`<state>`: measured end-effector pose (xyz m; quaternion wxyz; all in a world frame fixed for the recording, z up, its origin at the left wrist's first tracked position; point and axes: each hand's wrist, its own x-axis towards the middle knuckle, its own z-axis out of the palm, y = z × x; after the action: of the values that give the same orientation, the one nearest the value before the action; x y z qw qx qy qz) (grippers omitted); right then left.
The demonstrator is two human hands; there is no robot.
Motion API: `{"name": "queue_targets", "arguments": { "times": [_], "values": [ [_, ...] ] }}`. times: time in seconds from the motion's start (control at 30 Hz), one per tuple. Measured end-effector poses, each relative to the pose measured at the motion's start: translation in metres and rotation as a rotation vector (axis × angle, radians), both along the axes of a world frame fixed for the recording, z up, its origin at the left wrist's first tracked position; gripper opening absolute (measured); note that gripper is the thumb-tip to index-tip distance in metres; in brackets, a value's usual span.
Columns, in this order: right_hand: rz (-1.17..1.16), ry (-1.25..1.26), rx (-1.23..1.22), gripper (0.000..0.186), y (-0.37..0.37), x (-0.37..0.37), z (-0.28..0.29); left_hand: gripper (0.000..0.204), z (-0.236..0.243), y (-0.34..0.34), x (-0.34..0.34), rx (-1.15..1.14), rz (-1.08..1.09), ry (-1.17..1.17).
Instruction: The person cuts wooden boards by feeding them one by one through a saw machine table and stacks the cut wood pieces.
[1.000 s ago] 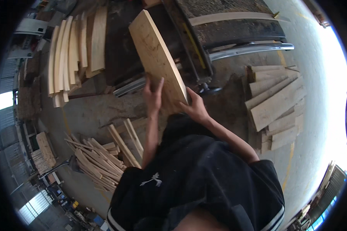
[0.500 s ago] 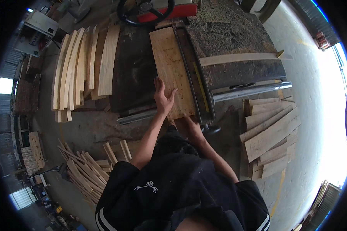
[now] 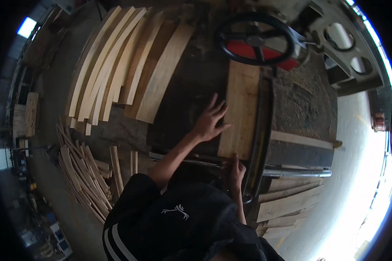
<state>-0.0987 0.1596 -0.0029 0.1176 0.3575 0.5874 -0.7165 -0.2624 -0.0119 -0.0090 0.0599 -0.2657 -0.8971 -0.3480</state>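
The board (image 3: pixel 242 111) lies right of the splayed left hand (image 3: pixel 210 124), beyond the right hand (image 3: pixel 234 172), whose grip's unclear.

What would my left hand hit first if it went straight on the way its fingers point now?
Most likely the left long edge of the flat wooden board: the left hand points toward it, fingertips very near, though touching or height is unclear.

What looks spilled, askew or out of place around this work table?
Sawdust lies strewn over the right part of the table, seemingly uncleared waste. At lower left, thin wood strips lie in a jumbled, crisscrossed heap, untidy compared with the boards lined up above. The plank on the table lies flat; nothing odd there.
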Motion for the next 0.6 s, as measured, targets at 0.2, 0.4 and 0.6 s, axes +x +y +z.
{"name": "queue_targets", "arguments": {
  "times": [0.2,0.4,0.6],
  "values": [
    [0.003,-0.017,0.054,0.053,0.004,-0.025,0.009,0.088,0.038,-0.131,-0.051,-0.447,0.7,0.125],
    [-0.026,0.052,0.055,0.053,0.0,-0.055,0.01,0.077,0.027,-0.16,-0.05,-0.079,0.645,-0.069],
    [-0.027,0.216,-0.04,0.044,0.003,-0.093,-0.019,0.06,0.051,-0.13,0.03,1.474,0.306,-1.001]
  ]
}}
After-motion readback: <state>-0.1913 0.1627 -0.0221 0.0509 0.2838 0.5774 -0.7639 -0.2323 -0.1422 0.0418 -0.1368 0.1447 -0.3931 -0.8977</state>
